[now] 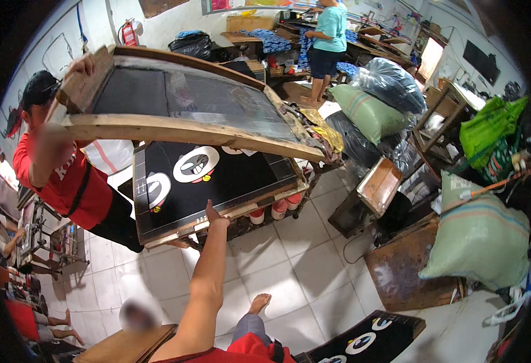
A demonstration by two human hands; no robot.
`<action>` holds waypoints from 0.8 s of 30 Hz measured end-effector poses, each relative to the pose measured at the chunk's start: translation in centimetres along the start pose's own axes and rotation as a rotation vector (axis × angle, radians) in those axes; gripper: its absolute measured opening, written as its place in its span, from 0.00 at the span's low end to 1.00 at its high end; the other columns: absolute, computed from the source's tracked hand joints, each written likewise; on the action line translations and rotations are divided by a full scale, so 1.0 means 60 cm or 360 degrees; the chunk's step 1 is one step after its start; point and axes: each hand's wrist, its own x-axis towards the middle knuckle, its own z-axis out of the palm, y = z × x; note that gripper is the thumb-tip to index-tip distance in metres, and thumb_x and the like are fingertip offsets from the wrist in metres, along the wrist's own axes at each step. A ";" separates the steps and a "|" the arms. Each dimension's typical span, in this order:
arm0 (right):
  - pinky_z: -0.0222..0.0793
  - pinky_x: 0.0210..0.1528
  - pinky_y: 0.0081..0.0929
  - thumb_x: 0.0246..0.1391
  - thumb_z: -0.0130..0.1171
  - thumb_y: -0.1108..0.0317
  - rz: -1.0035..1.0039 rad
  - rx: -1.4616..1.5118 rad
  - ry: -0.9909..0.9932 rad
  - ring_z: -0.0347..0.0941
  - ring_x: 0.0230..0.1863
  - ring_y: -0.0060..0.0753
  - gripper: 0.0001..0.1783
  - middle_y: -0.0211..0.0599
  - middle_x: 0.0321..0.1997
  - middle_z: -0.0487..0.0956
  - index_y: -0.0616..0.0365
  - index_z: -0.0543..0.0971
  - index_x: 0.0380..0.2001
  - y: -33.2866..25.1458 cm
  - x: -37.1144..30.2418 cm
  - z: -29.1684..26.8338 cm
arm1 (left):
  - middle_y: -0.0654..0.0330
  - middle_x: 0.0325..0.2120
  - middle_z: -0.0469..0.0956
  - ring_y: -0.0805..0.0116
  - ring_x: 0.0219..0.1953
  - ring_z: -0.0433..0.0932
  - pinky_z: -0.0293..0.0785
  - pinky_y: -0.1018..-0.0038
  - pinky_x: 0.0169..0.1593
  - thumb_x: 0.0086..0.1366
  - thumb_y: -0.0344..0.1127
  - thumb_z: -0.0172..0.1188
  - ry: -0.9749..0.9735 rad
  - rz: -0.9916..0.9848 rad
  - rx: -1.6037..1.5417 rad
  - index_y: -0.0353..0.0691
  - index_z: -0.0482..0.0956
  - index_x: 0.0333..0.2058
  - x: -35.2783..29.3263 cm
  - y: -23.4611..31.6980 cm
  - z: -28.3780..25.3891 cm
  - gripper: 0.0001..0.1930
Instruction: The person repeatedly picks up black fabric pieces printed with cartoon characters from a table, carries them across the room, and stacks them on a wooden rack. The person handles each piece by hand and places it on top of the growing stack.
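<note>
- the black printed board [217,181] lies flat on the print table [175,233], just under the raised wooden screen frame [187,115]; white round cartoon faces show on its black surface.
- the person's one visible hand [216,213] reaches up from the lower edge and rests on the board's near edge, fingers laid over the rim, so it looks set on the board rather than clamped round it. which hand it is i can't tell for sure; it looks like the right. the other hand is out of view.
- a good hold here, i'd judge, is by the bare edge only, keeping fingers off the printed faces in case the ink is wet, and sliding the board out level.
- a co-worker in a red shirt [66,181] holds the screen frame tilted up at the far left corner; the board should clear it without brushing the mesh.
- below the table edge stand small red-and-white paint tubs [277,210].
- a second printed black board [362,342] lies on the tiled floor [289,266] near the person's bare foot [258,302].
- green sacks [480,239] are piled to the right.
</note>
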 end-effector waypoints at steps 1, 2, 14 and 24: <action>0.64 0.18 0.24 0.49 0.52 0.76 0.0088 0.0165 -0.0130 0.70 0.20 0.35 0.12 0.38 0.27 0.76 0.64 0.72 0.40 -0.015 0.005 0.015 | 0.55 0.55 0.64 0.55 0.57 0.60 0.50 0.51 0.61 0.59 0.51 0.50 -0.0126 0.0022 -0.0077 0.40 0.62 0.56 0.008 0.002 0.007 0.30; 0.64 0.17 0.23 0.49 0.53 0.77 0.0169 0.0357 -0.0269 0.70 0.20 0.34 0.13 0.38 0.27 0.76 0.64 0.72 0.41 -0.019 0.011 0.044 | 0.55 0.56 0.64 0.54 0.59 0.59 0.49 0.51 0.62 0.60 0.51 0.49 -0.0198 0.0063 -0.0083 0.39 0.62 0.56 0.020 0.006 0.018 0.29; 0.65 0.22 0.21 0.47 0.58 0.76 -0.0281 -0.1227 0.0609 0.72 0.25 0.27 0.20 0.38 0.29 0.77 0.70 0.71 0.46 -0.059 0.037 0.461 | 0.54 0.48 0.72 0.58 0.45 0.71 0.64 0.65 0.49 0.52 0.45 0.51 0.0578 -0.0203 -0.0256 0.37 0.72 0.41 0.168 0.001 0.012 0.20; 0.68 0.25 0.25 0.47 0.61 0.74 -0.0185 -0.1439 0.0971 0.75 0.28 0.31 0.20 0.40 0.30 0.77 0.67 0.72 0.45 -0.111 -0.050 0.434 | 0.58 0.35 0.77 0.69 0.42 0.71 0.64 0.70 0.44 0.54 0.32 0.64 -0.0665 0.0253 0.0052 0.39 0.77 0.31 0.173 0.058 -0.025 0.07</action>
